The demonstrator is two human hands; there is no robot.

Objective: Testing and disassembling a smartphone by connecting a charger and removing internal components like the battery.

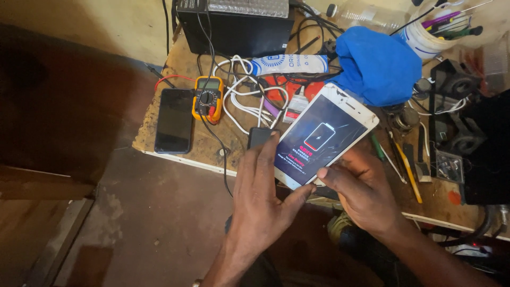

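Phone-repair workshop, multimeter, tangled cables, hand tools on worn workbench
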